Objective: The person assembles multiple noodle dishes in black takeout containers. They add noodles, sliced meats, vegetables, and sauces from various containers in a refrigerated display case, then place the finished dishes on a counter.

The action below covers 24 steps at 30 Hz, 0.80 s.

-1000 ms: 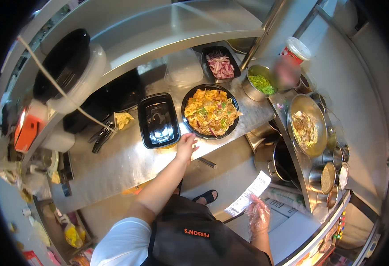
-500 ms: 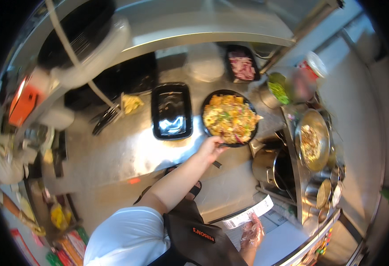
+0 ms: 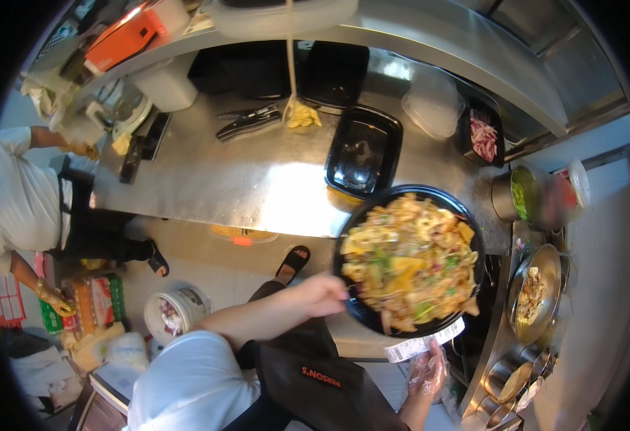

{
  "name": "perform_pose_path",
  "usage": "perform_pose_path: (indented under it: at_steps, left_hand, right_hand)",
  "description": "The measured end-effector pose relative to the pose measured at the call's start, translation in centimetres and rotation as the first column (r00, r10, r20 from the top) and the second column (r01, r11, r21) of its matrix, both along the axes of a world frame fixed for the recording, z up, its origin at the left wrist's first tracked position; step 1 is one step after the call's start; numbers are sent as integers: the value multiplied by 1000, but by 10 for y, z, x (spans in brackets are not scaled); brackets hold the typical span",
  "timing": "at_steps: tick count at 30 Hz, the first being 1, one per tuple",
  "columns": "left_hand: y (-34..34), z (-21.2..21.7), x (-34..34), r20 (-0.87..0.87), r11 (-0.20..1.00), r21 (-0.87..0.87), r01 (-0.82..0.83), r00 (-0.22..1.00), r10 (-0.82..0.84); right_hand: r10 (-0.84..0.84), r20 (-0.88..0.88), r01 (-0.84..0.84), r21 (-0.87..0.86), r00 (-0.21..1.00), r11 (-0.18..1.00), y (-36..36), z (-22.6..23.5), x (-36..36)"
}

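Bowl (image 3: 408, 269), round and black and heaped with stir-fried food, is up off the counter (image 3: 257, 190) right now, hanging past its near edge with the far rim just over the corner. Left hand (image 3: 322, 294) has it by the rim nearest the person, fingers closed on that edge, and that looks like the only grip, so the whole load hangs off one side. Best handling, I'd say: keep the wrist firm and the bowl level, because the food is piled above the rim and any tilt away from the hand could spill it. Right hand (image 3: 426, 370), in a clear glove, is below the bowl, fingers pinched on a white paper slip (image 3: 424, 343) whose top end sits just beside the bowl's underside. That hand is busy, so it can't steady the load unless the slip goes down first. Beyond the bowl, an empty black tray (image 3: 364, 151) lies on the counter, touching nothing I can make out. Right of the bowl stand metal pots (image 3: 537, 298), close by; a swing that way risks a knock. Far left of the bowl, another person (image 3: 20, 197) in white works at the counter's end, well apart.
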State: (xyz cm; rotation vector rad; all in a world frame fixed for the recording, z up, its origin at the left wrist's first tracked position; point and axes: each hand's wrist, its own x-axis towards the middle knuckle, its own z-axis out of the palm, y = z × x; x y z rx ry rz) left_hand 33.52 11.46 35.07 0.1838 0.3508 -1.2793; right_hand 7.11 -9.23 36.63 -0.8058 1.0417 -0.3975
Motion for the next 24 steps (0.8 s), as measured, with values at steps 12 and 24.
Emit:
perform_pose_path:
  at_steps: [12,24]
  left_hand:
    - [283,34,51,433,594,402,-697,716,548]
    - [345,-3,135,320,629,445,-638,769,553]
  right_hand:
    - [659,342,-720,84,670,689,144,-40,263]
    - [456,388,-511,46,801,858,249,-33,325]
